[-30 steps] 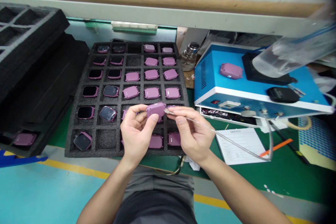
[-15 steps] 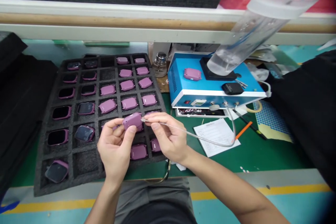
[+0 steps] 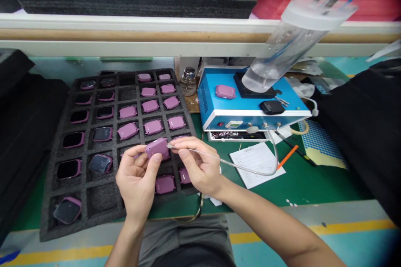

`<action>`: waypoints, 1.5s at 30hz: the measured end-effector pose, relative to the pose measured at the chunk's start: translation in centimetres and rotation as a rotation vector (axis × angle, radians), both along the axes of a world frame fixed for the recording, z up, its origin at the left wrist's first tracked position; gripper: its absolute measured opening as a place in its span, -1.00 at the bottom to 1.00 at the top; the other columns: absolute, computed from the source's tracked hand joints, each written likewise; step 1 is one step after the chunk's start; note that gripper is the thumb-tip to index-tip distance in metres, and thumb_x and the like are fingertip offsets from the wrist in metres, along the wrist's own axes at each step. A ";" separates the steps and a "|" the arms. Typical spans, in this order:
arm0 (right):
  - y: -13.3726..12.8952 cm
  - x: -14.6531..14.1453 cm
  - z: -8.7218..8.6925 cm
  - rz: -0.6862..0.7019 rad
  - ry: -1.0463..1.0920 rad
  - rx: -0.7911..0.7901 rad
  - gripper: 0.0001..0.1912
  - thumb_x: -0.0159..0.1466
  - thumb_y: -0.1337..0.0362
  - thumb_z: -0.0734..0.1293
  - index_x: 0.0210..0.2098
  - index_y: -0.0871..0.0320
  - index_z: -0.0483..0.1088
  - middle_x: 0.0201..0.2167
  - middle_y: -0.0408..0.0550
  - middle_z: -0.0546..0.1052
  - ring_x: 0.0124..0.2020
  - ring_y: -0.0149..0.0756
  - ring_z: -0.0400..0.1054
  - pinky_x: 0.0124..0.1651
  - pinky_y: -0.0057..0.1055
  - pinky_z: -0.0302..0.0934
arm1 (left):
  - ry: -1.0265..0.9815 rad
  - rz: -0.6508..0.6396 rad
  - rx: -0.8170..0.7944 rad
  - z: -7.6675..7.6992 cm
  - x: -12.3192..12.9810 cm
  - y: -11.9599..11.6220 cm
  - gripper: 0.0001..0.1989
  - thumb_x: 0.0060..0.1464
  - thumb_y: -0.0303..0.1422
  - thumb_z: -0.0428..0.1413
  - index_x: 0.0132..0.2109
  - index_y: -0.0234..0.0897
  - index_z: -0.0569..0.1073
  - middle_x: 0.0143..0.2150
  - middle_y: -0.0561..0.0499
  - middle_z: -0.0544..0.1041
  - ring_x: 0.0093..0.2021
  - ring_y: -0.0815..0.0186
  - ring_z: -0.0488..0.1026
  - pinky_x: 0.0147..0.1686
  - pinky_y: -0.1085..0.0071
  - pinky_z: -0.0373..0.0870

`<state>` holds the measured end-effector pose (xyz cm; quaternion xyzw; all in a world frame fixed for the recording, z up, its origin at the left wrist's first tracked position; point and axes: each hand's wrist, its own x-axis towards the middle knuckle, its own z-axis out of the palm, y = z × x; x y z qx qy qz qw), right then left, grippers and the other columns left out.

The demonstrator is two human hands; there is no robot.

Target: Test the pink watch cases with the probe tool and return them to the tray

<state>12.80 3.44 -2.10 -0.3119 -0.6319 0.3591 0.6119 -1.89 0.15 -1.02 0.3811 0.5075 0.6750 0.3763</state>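
Your left hand (image 3: 135, 177) is pinching a purple watch case (image 3: 156, 146) over the foam tray (image 3: 84, 200), while your nearly closed right hand (image 3: 202, 169) is gripping a clear tube (image 3: 230, 162), pointing leftward at the case's right edge.

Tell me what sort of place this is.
Probably a factory workbench for small electronics: a foam tray holds rows of purple watch-like cases, a blue benchtop unit stands beside it, and a yellow line marks the floor.
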 end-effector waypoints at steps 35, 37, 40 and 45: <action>0.1 -0.1 -0.2 -0.009 -0.022 -0.028 -0.82 0.46 0.29 0.30 -0.06 0.05 0.56 -0.10 0.02 0.67 -0.05 -0.23 0.61 0.02 -0.20 0.61 | 0.032 0.013 -0.046 0.1 0.2 0.2 -0.66 0.08 -0.34 0.41 -0.07 -0.27 0.47 -0.16 -0.05 0.71 -0.18 0.27 0.71 -0.11 0.47 0.65; 0.0 -0.1 -0.2 -0.004 -0.017 -0.019 -0.82 0.46 0.31 0.30 -0.06 0.05 0.56 -0.10 0.02 0.67 -0.05 -0.23 0.61 0.01 -0.20 0.61 | 0.025 0.004 -0.047 0.3 0.3 -0.2 -0.67 0.09 -0.35 0.41 -0.08 -0.27 0.47 -0.16 -0.05 0.71 -0.18 0.27 0.71 -0.11 0.47 0.65; -0.2 0.2 -0.2 0.005 -0.010 0.002 -0.82 0.45 0.32 0.30 -0.05 0.05 0.56 -0.09 0.02 0.67 -0.04 -0.21 0.61 0.00 -0.19 0.61 | 0.042 -0.027 -0.055 1.6 -0.2 -0.8 -0.62 0.10 -0.34 0.39 0.00 -0.25 0.45 -0.16 -0.06 0.70 -0.19 0.25 0.71 -0.12 0.40 0.67; -0.9 0.6 -0.5 -0.008 -0.011 -0.017 -0.81 0.44 0.34 0.31 -0.05 0.05 0.56 -0.07 0.03 0.67 -0.02 -0.16 0.61 0.02 -0.11 0.61 | 0.512 -0.067 0.035 5.5 -4.3 4.5 -0.62 0.09 -0.42 0.32 0.08 -0.27 0.56 0.00 -0.13 0.66 -0.09 0.17 0.68 -0.08 0.33 0.66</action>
